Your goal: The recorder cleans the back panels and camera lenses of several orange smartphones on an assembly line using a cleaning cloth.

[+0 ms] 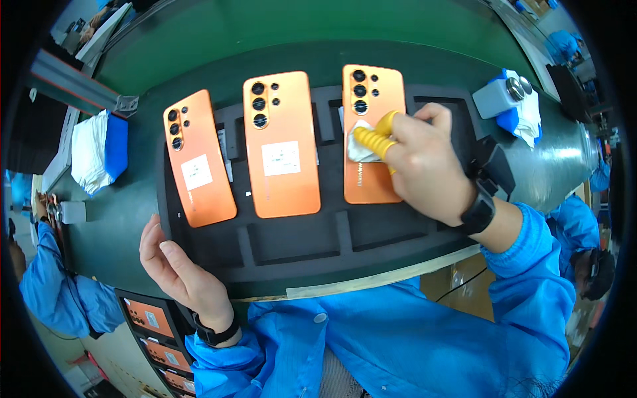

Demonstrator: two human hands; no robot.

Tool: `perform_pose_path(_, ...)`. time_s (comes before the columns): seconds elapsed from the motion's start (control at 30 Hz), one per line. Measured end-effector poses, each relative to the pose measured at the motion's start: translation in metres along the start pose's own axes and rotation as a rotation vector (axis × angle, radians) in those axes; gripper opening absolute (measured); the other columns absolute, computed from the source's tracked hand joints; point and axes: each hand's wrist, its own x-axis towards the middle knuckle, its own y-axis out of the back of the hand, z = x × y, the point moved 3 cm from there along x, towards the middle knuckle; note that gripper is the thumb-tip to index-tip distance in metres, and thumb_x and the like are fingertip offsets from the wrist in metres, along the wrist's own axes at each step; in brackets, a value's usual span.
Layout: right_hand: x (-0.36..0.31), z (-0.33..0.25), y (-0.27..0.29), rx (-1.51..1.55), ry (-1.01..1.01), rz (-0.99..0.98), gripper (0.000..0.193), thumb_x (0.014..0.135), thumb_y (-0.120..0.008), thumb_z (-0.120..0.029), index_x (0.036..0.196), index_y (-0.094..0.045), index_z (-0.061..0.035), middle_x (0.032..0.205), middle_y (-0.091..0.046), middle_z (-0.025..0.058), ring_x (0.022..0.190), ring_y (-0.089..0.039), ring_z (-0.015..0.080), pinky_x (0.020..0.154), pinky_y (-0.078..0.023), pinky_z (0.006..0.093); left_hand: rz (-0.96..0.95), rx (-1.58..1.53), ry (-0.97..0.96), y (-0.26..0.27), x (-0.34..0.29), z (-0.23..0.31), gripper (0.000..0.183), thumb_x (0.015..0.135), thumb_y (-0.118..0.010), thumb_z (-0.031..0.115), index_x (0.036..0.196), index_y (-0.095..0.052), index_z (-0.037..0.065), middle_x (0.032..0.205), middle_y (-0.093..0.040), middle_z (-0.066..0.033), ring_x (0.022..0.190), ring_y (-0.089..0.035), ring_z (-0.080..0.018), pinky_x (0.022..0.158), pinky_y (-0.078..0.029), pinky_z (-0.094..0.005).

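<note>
Three orange phones lie back up on a black foam tray (292,245): a left phone (213,199), a middle phone (285,192) and a right phone (368,189). White labels show on the left and middle ones. My right hand (428,162), with yellow finger cots on some fingers, presses a folded white cloth (359,147) against the right phone's back, below its camera lenses. The cloth and fingers hide part of that phone. My left hand (182,272) hovers by the tray's near left corner, fingers apart and holding nothing.
A stack of white cloths (91,156) in a blue holder stands at left. At right, a bottle with a metal cap (496,98) sits beside more white cloths (529,116). A black device (492,166) is near my right wrist. Lower left, more orange phones (151,317) fill another tray. Co-workers sit both sides.
</note>
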Motion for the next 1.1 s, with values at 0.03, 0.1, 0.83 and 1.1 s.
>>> perform_pose_path(0.03, -0.002, -0.004, -0.003, 0.004, 0.046, -0.015, 0.008, 0.071, -0.062, -0.007, 0.074, -0.070, -0.0068, 0.077, -0.052, 0.0035, 0.075, -0.057, 0.0193, 0.088, -0.033, 0.0428, -0.004, 0.055, 0.001, 0.000, 0.000, 0.001, 0.031, 0.104, -0.036, 0.017, 0.122, -0.051, -0.004, 0.126, -0.053, -0.0135, 0.122, -0.048, -0.0197, 0.106, -0.034, -0.0333)
perform_pose_path(0.1, -0.007, -0.016, -0.002, 0.036, 0.083, -0.099, 0.009, 0.071, -0.064, -0.011, 0.076, -0.071, -0.0109, 0.075, -0.050, 0.0008, 0.076, -0.058, 0.0163, 0.089, -0.033, 0.0435, 0.006, 0.058, 0.018, -0.004, 0.001, 0.000, 0.030, 0.104, -0.038, 0.018, 0.119, -0.053, -0.003, 0.123, -0.055, -0.0117, 0.117, -0.050, -0.0177, 0.103, -0.036, -0.0321)
perform_pose_path(0.83, -0.077, -0.040, 0.041, 0.121, -0.172, -0.294, 0.006, 0.064, -0.065, -0.010, 0.068, -0.069, -0.0061, 0.076, -0.048, 0.0042, 0.075, -0.053, 0.0190, 0.082, -0.033, 0.0427, -0.128, 0.173, -0.016, -0.004, 0.003, 0.001, 0.031, 0.104, -0.041, 0.021, 0.117, -0.057, -0.003, 0.118, -0.059, -0.0100, 0.110, -0.053, -0.0174, 0.100, -0.038, -0.0313)
perform_pose_path(1.1, -0.104, 0.056, 0.083, -0.255, -0.562, 0.106, 0.016, 0.066, -0.063, 0.004, 0.081, -0.068, 0.0010, 0.090, -0.059, 0.0128, 0.081, -0.055, 0.0299, 0.077, -0.040, 0.0394, -0.100, 0.169, -0.006, -0.002, 0.004, 0.000, 0.031, 0.103, -0.042, 0.021, 0.115, -0.057, -0.003, 0.117, -0.058, -0.0099, 0.111, -0.052, -0.0179, 0.100, -0.038, -0.0320)
